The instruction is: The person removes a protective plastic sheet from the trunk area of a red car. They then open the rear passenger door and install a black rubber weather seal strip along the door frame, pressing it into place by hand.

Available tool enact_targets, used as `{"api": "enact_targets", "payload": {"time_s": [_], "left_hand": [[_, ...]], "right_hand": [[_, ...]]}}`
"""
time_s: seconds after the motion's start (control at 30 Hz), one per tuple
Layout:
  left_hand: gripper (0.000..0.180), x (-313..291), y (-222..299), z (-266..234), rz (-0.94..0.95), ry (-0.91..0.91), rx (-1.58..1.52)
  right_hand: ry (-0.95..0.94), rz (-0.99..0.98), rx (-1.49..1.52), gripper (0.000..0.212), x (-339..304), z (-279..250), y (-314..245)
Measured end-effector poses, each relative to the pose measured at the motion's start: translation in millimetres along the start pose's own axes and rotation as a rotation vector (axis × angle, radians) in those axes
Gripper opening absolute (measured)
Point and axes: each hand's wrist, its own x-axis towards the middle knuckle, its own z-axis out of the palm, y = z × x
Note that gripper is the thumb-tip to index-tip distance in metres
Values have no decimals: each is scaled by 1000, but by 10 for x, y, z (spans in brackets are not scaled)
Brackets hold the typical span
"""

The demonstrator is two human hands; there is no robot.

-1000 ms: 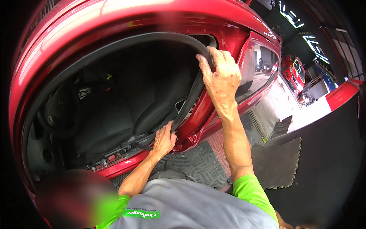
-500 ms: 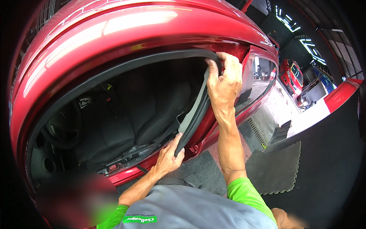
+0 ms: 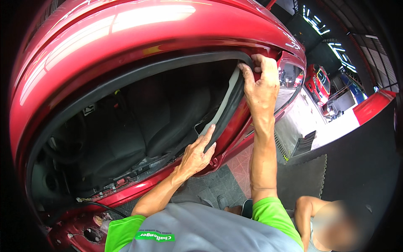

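Note:
A black rubber door seal (image 3: 228, 114) runs round the door opening of a red car (image 3: 138, 40). At the opening's upper rear corner my right hand (image 3: 263, 90) pinches the seal, thumb on the inner side and fingers curled over the outer side. Lower down the rear edge, my left hand (image 3: 196, 156) is closed round the seal, with its index finger laid along the light grey pillar trim (image 3: 226, 97). Part of the seal there is hidden behind the fingers.
Inside the opening are dark seats (image 3: 176, 119) and a steering wheel (image 3: 69, 138). A red panel with a hole (image 3: 79, 231) stands lower left. Another person (image 3: 312, 214) is low at the right. Behind are a floor mat (image 3: 302, 176) and another red car (image 3: 319, 86).
My left hand has moved up and rightward along the seal. My right hand stays at the corner, still pinching. The view has shifted, and more of the other person shows at lower right.

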Motion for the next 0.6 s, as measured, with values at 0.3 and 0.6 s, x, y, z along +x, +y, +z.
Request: {"api": "enact_targets", "payload": {"time_s": [0.3, 0.6], "left_hand": [[63, 422, 262, -50, -51, -7, 9], [39, 679, 300, -165, -38, 93, 22]], "right_hand": [[6, -45, 42, 36, 24, -15, 110], [-64, -87, 78, 38, 140, -129, 298]]}}
